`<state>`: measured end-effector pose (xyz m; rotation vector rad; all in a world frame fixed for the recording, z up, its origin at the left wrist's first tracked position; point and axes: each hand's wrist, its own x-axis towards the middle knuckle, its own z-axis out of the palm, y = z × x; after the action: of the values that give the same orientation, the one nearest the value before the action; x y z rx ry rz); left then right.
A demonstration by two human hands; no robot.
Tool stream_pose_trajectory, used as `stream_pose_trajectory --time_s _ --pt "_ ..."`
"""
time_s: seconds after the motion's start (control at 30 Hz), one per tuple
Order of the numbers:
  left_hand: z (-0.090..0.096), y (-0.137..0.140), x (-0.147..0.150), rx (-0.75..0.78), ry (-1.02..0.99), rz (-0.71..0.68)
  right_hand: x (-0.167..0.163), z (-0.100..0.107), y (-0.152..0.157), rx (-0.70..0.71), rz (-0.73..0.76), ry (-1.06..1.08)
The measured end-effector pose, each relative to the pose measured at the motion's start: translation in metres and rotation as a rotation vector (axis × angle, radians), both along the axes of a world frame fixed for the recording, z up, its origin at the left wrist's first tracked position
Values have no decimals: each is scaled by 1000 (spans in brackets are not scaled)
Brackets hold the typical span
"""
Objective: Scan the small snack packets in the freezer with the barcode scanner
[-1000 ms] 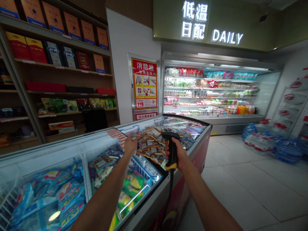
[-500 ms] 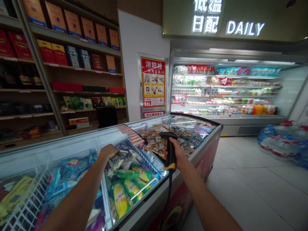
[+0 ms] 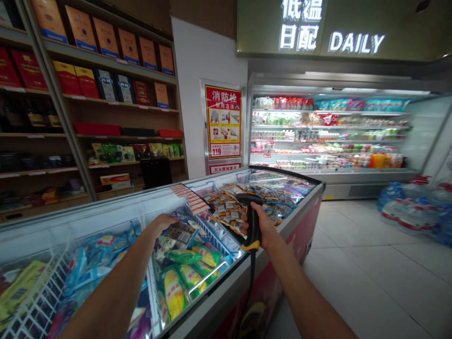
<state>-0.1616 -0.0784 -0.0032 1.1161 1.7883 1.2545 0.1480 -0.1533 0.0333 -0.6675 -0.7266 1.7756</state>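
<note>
- The right hand (image 3: 263,229) is closed around the black handle of a barcode scanner (image 3: 251,221), its head pointed away over the chest freezer (image 3: 226,287); the cord hangs down past the freezer's front edge.
- The left hand (image 3: 163,222) reaches into the open freezer and rests on a dark packet (image 3: 178,234) with a white label. The fingers curl over the packet's near edge, but whether they actually pinch it cannot be told from this angle.
- The packet lies on top of the heap in the middle basket, just above green and yellow bags (image 3: 187,270), touching the left hand and near the scanner's head, a little to its left and lower.
- Judging by this, the packet is reached but not lifted clear or turned to the scanner; scanning it looks still undone.
- Wooden shelves (image 3: 106,113) with boxes stand behind the freezer.
</note>
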Motion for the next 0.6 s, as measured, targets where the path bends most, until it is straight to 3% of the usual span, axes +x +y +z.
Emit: stream_pose_trajectory --time_s 0.1,0.2,0.4,0.6 --pt "4 2 21 21 -326 -13 2 3 0 -2 -7 9" --pt "6 9 50 211 -559 98 1 7 -1 -4 -5 21" --pt "-6 21 102 349 -737 142 -1 10 0 7 19 41" --pt "-17 24 124 346 -842 167 1 9 4 12 44 43"
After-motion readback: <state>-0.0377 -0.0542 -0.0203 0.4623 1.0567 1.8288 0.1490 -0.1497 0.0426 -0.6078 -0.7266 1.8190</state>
